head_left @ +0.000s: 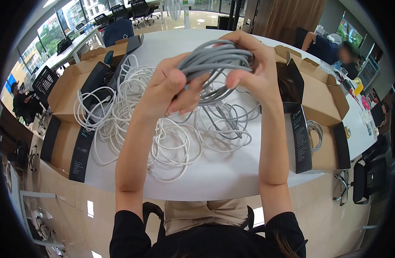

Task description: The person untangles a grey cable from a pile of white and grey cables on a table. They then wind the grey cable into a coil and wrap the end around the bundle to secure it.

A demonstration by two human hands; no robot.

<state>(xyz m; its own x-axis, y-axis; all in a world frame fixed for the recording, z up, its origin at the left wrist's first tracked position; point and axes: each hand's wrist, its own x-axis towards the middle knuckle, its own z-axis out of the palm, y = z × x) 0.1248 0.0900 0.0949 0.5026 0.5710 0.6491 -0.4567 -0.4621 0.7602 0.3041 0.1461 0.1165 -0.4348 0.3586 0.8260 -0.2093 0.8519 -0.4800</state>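
A coiled bundle of grey cable is held up above the white table between both my hands. My left hand is closed round the bundle's left side, with the thumb on top. At the bundle's right side, my right hand grips it between thumb and fingers. More loops of grey cable lie or hang just below my hands; where they join is hidden. Tangled white cables spread over the table below and to the left.
An open cardboard box with black sides stands at the left, near another holding a black item. At the right, an open box holds a small grey coil. Other people sit beyond the table and at far left.
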